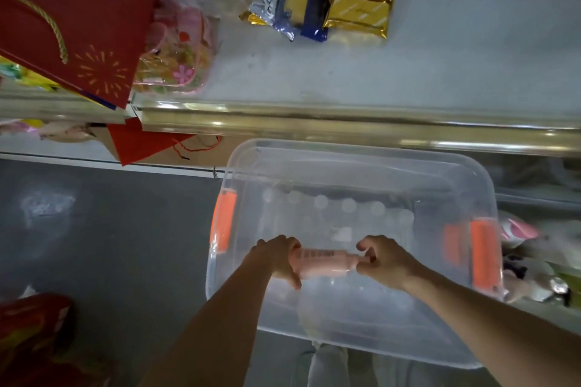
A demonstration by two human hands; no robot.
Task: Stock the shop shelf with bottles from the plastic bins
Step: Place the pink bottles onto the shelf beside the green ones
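Dim indoor light, glare on shelf rail (345,122), soft motion blur, wide-angle warp at edges

Head camera looks steeply down, close over bin (361,160).

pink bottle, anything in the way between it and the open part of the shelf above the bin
Nothing visible blocks it. Both hands hold the pink bottle over the clear bin, and the shelf straight ahead is bare. The gold packets lie at the back and the red bag stands off to the left.
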